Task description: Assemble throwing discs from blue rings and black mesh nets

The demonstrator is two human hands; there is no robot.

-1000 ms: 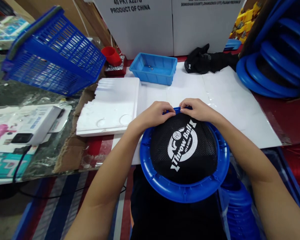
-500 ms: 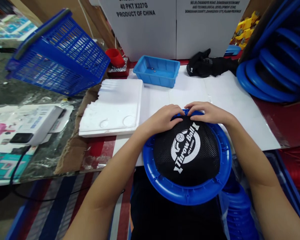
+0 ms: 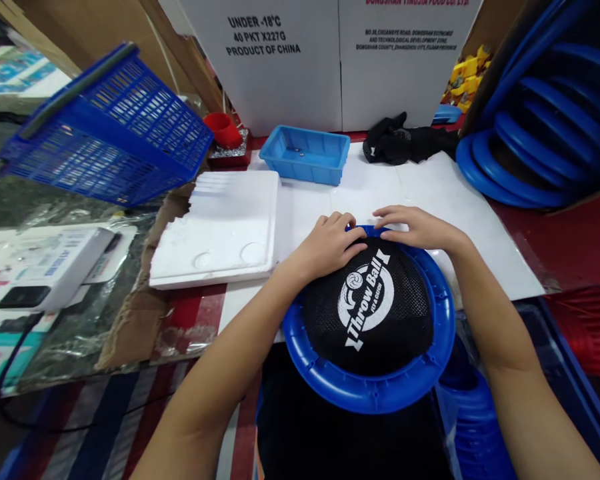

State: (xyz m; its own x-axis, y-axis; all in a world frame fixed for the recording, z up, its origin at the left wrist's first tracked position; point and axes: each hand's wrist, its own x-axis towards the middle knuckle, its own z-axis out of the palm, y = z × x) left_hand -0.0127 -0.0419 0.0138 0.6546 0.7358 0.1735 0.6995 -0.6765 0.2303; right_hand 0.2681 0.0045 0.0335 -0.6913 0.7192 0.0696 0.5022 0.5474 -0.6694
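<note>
Hidden: Where the far arc of the blue ring (image 3: 370, 393) passes under the fingers, its edge and the mesh seam cannot be seen.
Cut off: both forearms run out of the bottom of the view; the stack of blue rings (image 3: 525, 140) at the right is cropped by the frame edge.
Hard to make out: small items inside the light blue tray (image 3: 305, 155) are too tiny to identify; the yellow pieces (image 3: 467, 73) behind the boxes are blurred.
Ring: a blue plastic hoop with black mesh (image 3: 370, 313) stretched across it, printed "Throw Ball" in white, lying partly on the near edge of the bench and overhanging toward the person.
Left hand (image 3: 330, 241): palm down, fingers curled on the mesh at the ring's far rim, pressing rather than gripping.
Right hand (image 3: 417, 228): flat, fingers extended along the far rim, touching it, not closed around anything.
Gap: the 2 hands sit near each other at the rim, fingertips apart.
Bench (image 3: 570, 240): dark red surface covered in the middle by a white sheet (image 3: 460, 200).
On the bench: a white foam slab (image 3: 225, 223) left of the ring; a black glove or cloth (image 3: 405, 141) at the back; a red cup (image 3: 223, 127) near the tray.
Left side: a tilted blue basket (image 3: 110, 133) above printed cartons (image 3: 40, 263) under clear plastic.
Back: 2 white shipping boxes (image 3: 330, 53) with black print.
</note>
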